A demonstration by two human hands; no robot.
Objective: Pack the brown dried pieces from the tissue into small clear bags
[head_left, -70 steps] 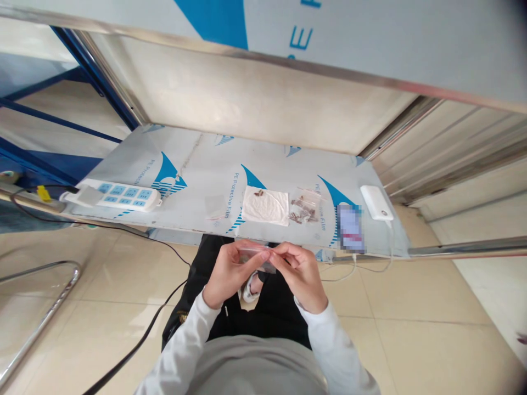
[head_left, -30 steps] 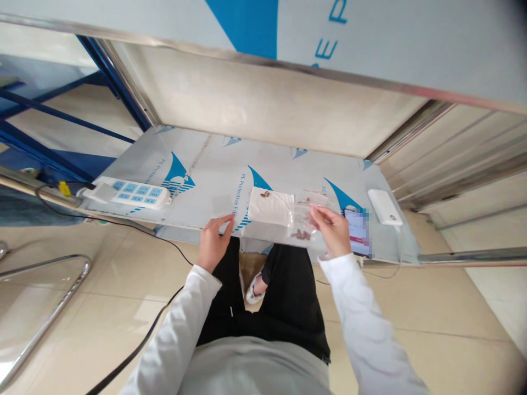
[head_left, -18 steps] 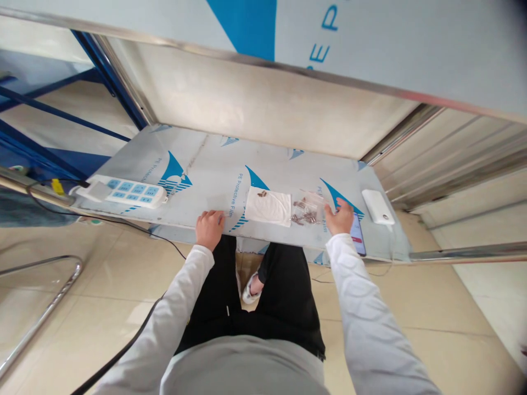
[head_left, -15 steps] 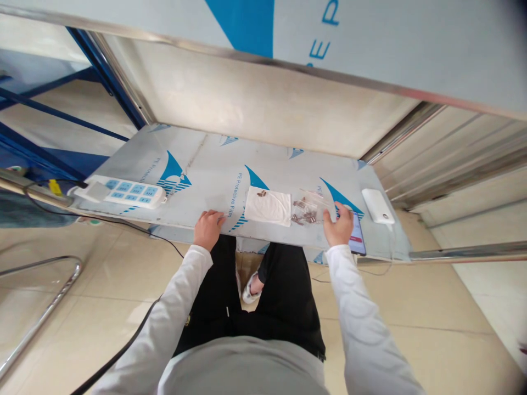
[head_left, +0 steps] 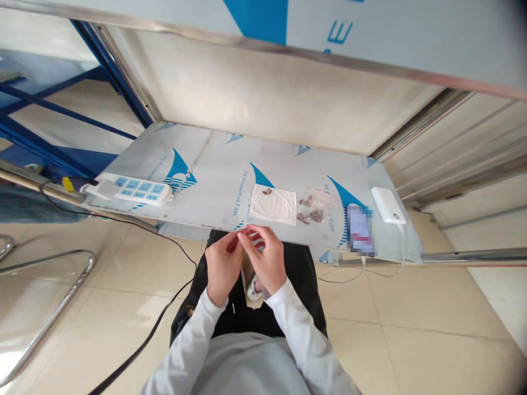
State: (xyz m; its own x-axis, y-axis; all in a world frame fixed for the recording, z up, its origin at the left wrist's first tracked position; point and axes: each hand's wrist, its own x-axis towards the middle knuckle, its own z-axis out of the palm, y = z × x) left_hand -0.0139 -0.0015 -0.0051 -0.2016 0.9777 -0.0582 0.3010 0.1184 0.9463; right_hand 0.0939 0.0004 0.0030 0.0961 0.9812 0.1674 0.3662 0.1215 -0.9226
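Observation:
My left hand and my right hand meet at the fingertips, just over the front edge of the shelf. Both are closed in a pinch; whatever lies between the fingertips is too small to make out. Beyond them a white cloth-like sheet lies flat, with a few small brown pieces near its top left. To its right rests a clear plastic bag with a pile of small brownish metallic pieces at it; their kind cannot be told.
A phone, its screen blurred, and a white power bank with a cable lie at the right. On the left is a white power strip with blue sockets. An upper shelf overhangs the back; a black cable runs down at the left.
My right hand has left the spot by the phone and moved left to meet my left hand, which has shifted right and toward me. The view has shifted slightly.

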